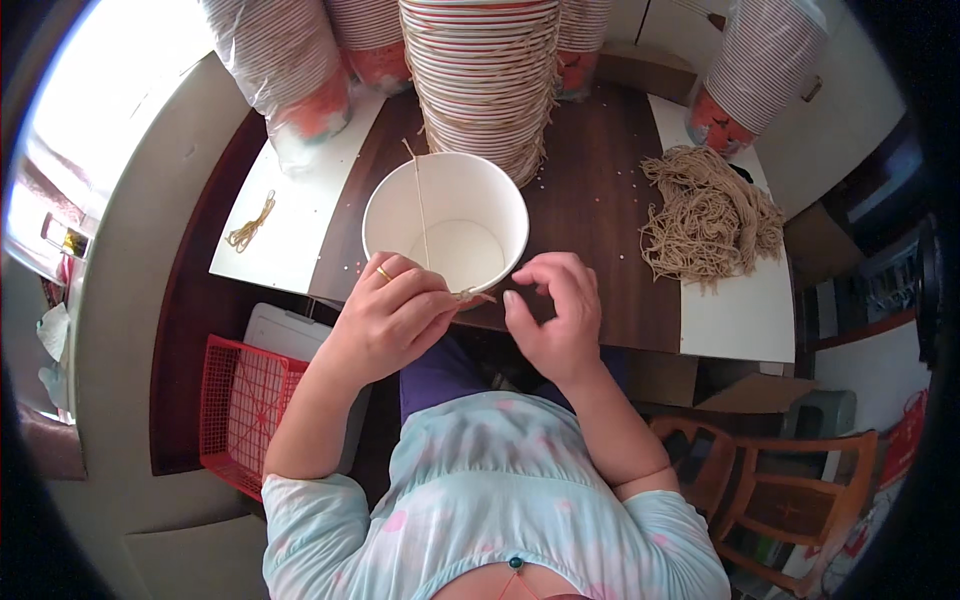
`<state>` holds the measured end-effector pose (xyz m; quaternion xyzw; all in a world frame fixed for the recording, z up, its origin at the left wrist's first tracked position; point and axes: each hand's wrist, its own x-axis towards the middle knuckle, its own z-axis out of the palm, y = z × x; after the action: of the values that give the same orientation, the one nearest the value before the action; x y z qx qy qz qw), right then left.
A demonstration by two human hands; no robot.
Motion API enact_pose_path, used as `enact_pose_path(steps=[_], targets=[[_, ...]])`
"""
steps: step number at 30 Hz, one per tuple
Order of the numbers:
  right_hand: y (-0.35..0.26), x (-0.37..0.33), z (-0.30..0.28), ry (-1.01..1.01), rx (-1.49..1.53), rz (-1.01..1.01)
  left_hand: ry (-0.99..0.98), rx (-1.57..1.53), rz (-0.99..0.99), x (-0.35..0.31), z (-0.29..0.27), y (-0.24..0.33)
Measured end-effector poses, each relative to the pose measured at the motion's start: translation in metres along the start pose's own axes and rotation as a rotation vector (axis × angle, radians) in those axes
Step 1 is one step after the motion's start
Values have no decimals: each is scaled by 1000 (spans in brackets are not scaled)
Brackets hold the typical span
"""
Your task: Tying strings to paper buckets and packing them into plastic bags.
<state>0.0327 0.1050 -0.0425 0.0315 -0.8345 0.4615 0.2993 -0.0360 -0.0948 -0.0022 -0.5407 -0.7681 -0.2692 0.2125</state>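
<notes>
A white paper bucket (508,218) stands at the near edge of the table, its round mouth facing up toward me. Across that mouth runs a thin tan cord (421,205), from beyond the far left rim down to my left hand. At the near rim my left hand (385,318), with a ring on one finger, is closed in a pinch on the cord; a short end sticks out to the right of the fingertips. My right hand (562,322) is beside the right part of the near rim, thumb and fingers curved apart with nothing seen between them.
Behind the bucket rises a tall stack of nested buckets (482,85) with cords. Plastic-wrapped stacks (275,60) stand further back. A heap of tan cords (705,215) lies at right, a small cord bundle (250,222) at left. Below are a red basket (240,410) and a wooden chair (790,480).
</notes>
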Motion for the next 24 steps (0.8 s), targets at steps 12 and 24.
enact_pose_path(steps=[12,24], targets=[[1,-3,13,69,-228,-513,82,-75,57,-4,12,5],[9,-7,9,112,-213,-467,201,-143,4,-9,21,1]])
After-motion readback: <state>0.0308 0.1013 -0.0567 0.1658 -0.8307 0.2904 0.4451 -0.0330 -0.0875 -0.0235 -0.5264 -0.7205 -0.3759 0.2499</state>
